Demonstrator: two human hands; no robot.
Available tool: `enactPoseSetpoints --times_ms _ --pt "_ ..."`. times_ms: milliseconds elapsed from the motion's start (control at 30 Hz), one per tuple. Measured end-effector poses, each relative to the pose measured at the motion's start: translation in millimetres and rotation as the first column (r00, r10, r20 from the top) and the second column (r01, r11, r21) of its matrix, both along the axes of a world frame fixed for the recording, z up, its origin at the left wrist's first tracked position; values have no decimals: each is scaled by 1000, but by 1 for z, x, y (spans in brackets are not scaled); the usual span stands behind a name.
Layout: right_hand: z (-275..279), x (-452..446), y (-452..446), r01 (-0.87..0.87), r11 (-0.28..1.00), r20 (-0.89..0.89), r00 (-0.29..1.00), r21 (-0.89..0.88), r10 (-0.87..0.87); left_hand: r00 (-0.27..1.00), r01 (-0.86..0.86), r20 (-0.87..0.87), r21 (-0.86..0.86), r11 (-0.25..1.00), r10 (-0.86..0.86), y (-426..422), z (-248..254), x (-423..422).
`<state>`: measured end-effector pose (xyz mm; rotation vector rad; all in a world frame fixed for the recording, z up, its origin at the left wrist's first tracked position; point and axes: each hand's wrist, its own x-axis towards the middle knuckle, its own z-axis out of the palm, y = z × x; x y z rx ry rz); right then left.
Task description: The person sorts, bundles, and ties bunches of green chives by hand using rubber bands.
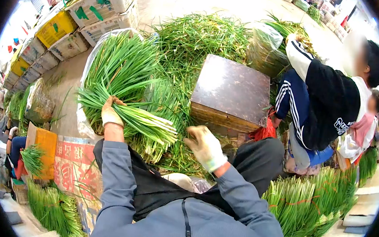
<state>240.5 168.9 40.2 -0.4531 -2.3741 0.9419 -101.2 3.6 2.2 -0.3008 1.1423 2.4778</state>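
My left hand [112,111], in a pale work glove with bare fingertips, is closed around a bunch of chives [147,120]. The whitish stem ends point right and the green leaves spread left. Under and beyond it, a large pile of chives [124,64] lies in a white plastic bag [86,70]. My right hand [206,146], gloved too, hovers just right of the stem ends, apart from them. Its fingers are stretched toward the left, with nothing seen in them.
A dark-topped wooden box [231,90] stands ahead to the right. Loose green trimmings [200,39] cover the floor around it. Bundled chives [308,199] stand at lower right, others [53,210] at lower left. A co-worker [320,93] sits at right. Stacked cartons [102,11] line the left.
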Motion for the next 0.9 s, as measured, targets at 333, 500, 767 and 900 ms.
enactPoseSetpoints --times_ms 333,500,767,900 --pt "0 -37 -15 -212 975 302 936 70 181 994 94 57 -94 991 -89 19 3 34" --pt "-30 28 9 -31 998 274 962 46 18 998 13 -57 -63 998 -16 -22 -12 -28" --pt "0 -13 22 -83 959 220 965 -270 145 1000 -14 20 -9 1000 14 10 12 16" --pt "44 -42 -5 -219 962 221 942 -164 252 996 34 86 -70 997 -28 41 25 48"
